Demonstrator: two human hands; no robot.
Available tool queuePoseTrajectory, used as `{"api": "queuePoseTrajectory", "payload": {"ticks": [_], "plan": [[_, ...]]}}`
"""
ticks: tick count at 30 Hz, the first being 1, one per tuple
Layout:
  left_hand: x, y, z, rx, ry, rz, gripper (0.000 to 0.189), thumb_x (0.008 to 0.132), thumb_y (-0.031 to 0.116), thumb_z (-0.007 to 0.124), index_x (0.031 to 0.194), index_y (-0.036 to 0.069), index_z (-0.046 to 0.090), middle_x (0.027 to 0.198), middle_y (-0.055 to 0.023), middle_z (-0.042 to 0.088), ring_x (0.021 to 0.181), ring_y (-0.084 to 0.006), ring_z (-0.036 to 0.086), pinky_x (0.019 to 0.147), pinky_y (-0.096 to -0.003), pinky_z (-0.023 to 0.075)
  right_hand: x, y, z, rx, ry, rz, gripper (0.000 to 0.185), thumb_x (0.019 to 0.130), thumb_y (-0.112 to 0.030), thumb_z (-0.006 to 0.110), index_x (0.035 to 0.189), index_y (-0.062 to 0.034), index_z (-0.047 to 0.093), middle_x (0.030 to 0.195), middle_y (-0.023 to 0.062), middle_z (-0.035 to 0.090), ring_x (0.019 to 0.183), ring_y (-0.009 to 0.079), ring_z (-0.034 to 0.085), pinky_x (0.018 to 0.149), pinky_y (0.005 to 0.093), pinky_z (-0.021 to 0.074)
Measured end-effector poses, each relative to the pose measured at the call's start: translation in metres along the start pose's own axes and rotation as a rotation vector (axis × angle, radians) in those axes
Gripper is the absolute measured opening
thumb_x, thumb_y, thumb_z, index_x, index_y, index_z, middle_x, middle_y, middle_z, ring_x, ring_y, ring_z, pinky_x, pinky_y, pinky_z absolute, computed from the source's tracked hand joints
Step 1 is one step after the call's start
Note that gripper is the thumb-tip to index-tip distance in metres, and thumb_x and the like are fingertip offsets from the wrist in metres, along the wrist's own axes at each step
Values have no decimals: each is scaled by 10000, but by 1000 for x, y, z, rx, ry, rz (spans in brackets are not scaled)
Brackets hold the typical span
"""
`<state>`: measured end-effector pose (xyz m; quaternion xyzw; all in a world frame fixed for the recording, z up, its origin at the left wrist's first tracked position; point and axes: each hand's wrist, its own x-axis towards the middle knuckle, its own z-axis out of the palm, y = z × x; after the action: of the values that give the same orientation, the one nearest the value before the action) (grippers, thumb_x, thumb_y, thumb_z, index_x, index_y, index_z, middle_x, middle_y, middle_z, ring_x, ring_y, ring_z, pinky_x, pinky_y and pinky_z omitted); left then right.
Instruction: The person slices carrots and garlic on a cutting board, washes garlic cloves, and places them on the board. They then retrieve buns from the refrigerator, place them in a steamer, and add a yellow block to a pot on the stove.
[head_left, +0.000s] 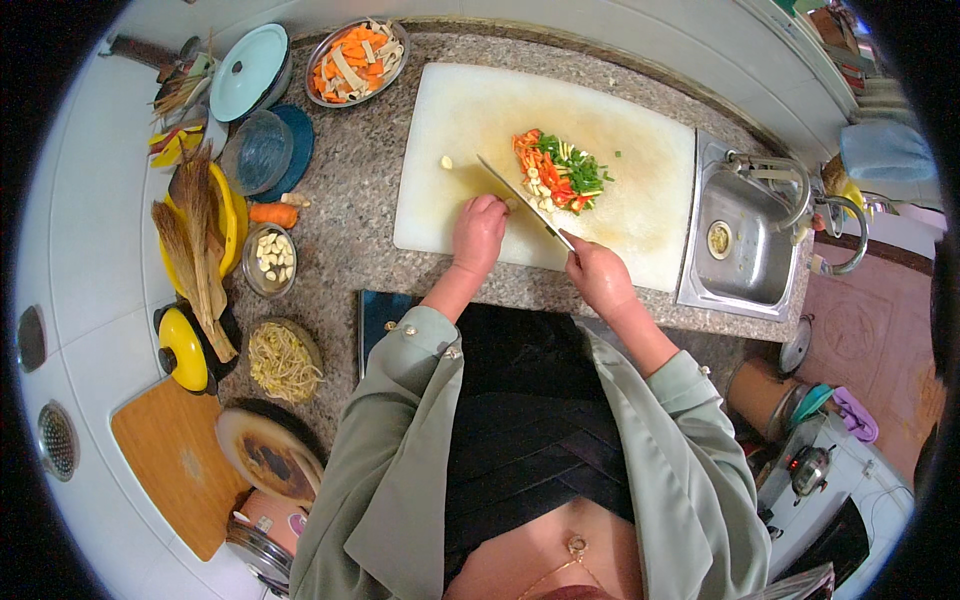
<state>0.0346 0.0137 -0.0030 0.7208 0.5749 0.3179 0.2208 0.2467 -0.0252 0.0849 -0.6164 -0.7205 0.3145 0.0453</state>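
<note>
My right hand (601, 276) grips a kitchen knife (525, 201) by its handle, with the blade slanting up and left across a white cutting board (645, 225). On the blade's left side my left hand (480, 231) holds a small garlic clove (511, 203) down under its fingertips. Another peeled garlic clove (447, 162) lies alone farther left on the board. Just right of the blade are garlic slices (538, 191), cut red pepper (551, 174) and chopped green onion (577, 166). My fingers partly hide the held clove.
A steel sink (742, 277) adjoins the board's right side. Left on the granite counter (352, 172) are a glass bowl of garlic cloves (271, 262), a carrot piece (273, 215) and a bowl of bean sprouts (283, 360). A metal plate of sliced carrot (352, 67) stands at the back.
</note>
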Motion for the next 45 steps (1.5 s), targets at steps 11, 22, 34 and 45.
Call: {"api": "queuePoseTrajectory", "payload": {"ticks": [11,22,34,45], "plan": [[-1,-6,6,67,45,44,283,690,4,642,965,48,694,1064,-121,648,948,-355,594,824,-432,517,8,-8,9,-156,9,-52,419,876,-121,524,1291,-88,571,831,211,661,756,383,653,697,473,535],[-2,-9,12,22,28,-4,291,700,-14,643,984,28,690,1046,-157,645,968,-380,593,852,-453,509,11,-14,13,-151,5,-22,404,876,-118,527,1274,-113,597,830,210,658,749,390,639,698,485,518],[1,-19,-8,-63,131,-17,244,691,-77,582,921,-14,633,928,-187,613,880,-382,582,775,-441,494,8,-16,7,-54,-21,-29,407,868,-114,533,1269,-85,595,851,229,658,794,395,642,734,487,515],[46,-53,-31,-163,219,-269,196,751,-56,701,933,0,658,955,-126,634,853,-276,622,734,-359,537,-1,10,2,-24,76,15,419,875,-140,531,1288,-120,598,812,229,646,767,392,632,712,491,510]]}}
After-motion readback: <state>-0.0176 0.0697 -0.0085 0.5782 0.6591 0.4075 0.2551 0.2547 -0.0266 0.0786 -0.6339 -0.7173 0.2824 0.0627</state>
